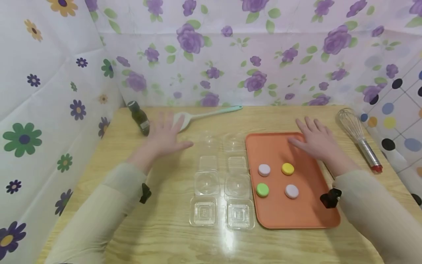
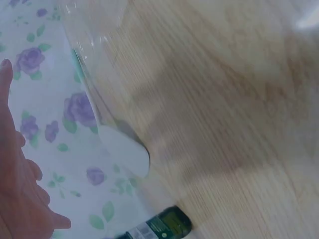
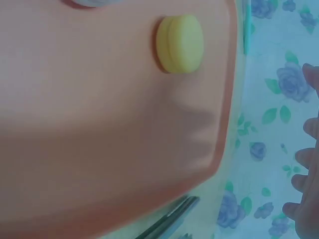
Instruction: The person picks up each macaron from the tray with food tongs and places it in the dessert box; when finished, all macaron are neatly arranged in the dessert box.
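My left hand hovers palm down with fingers spread, near a white spatula with a mint handle and a dark green bottle. Over the far right part of an orange tray, my right hand is held out flat, fingers apart, holding nothing. Several macarons lie on the tray: a yellow macaron, a green macaron and two pale lilac ones, one a lilac macaron. In the right wrist view the yellow macaron shows up close, with the hand's shadow beside it.
Left of the tray, clear plastic boxes with open lids stand in two columns. A whisk lies at the far right. Metal tongs or similar slim metal pieces lie by the tray's right edge, mostly behind the right arm. Flowered cloth hangs behind.
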`<action>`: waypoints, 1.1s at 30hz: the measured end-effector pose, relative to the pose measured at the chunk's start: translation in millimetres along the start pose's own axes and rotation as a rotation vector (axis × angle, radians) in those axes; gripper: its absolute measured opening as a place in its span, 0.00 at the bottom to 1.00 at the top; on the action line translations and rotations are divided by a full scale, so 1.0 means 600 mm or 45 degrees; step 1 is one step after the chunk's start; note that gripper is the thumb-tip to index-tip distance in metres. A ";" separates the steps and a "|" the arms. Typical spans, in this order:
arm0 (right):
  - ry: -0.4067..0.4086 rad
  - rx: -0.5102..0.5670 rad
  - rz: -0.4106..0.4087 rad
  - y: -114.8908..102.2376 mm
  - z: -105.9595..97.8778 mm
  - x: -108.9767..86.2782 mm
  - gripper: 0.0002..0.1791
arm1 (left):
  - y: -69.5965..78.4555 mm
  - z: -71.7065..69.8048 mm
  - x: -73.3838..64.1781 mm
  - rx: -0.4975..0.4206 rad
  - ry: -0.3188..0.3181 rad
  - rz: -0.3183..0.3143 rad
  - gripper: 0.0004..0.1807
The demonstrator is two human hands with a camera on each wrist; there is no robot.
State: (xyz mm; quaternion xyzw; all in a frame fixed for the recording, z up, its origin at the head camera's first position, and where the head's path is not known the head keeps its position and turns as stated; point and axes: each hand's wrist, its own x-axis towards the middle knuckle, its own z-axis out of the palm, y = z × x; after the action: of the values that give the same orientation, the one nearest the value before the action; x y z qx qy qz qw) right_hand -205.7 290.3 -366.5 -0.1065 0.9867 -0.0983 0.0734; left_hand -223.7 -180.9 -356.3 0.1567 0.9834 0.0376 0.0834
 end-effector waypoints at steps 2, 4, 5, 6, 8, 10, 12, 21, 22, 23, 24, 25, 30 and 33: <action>0.009 0.012 0.005 0.005 0.002 -0.009 0.50 | 0.010 0.002 -0.008 -0.011 -0.004 0.031 0.57; 0.010 0.032 0.008 0.011 0.004 -0.019 0.50 | 0.022 0.003 -0.016 -0.028 0.006 0.080 0.57; 0.008 0.036 0.005 0.015 0.005 -0.023 0.50 | 0.029 0.003 -0.021 -0.034 0.016 0.110 0.57; 0.003 0.045 0.002 0.020 0.006 -0.026 0.50 | 0.035 0.003 -0.026 -0.038 0.028 0.141 0.57; -0.007 0.075 0.001 0.030 0.010 -0.034 0.50 | 0.047 0.007 -0.034 -0.065 0.048 0.200 0.58; -0.005 0.106 -0.010 0.041 0.015 -0.042 0.50 | 0.057 0.014 -0.041 -0.088 0.072 0.254 0.58; 0.008 0.132 -0.014 0.053 0.020 -0.049 0.51 | 0.067 0.023 -0.047 -0.118 0.080 0.301 0.58; 0.081 0.148 0.035 0.089 0.050 -0.075 0.51 | 0.116 0.066 -0.082 -0.275 0.047 0.415 0.59; 0.086 0.158 0.045 0.092 0.053 -0.078 0.52 | 0.121 0.072 -0.085 -0.257 0.047 0.431 0.59; 0.091 0.173 0.057 0.097 0.056 -0.080 0.52 | 0.127 0.079 -0.089 -0.241 0.045 0.451 0.59; 0.094 0.182 0.071 0.101 0.060 -0.083 0.52 | 0.133 0.087 -0.094 -0.213 0.042 0.474 0.60; 0.093 0.194 0.086 0.106 0.064 -0.086 0.52 | 0.140 0.094 -0.098 -0.186 0.039 0.496 0.60; 0.104 0.212 0.139 0.134 0.090 -0.098 0.52 | 0.172 0.123 -0.119 -0.102 0.015 0.586 0.63; 0.134 0.224 0.153 0.149 0.104 -0.103 0.52 | 0.187 0.130 -0.130 -0.067 -0.006 0.632 0.64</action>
State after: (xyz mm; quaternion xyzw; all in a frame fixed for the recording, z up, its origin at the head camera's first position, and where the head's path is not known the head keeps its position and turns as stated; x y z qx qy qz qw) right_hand -153.1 379.0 -438.1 -0.0348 0.9814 -0.1853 0.0364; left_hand -103.1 -95.3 -409.8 0.3912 0.9133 0.0821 0.0778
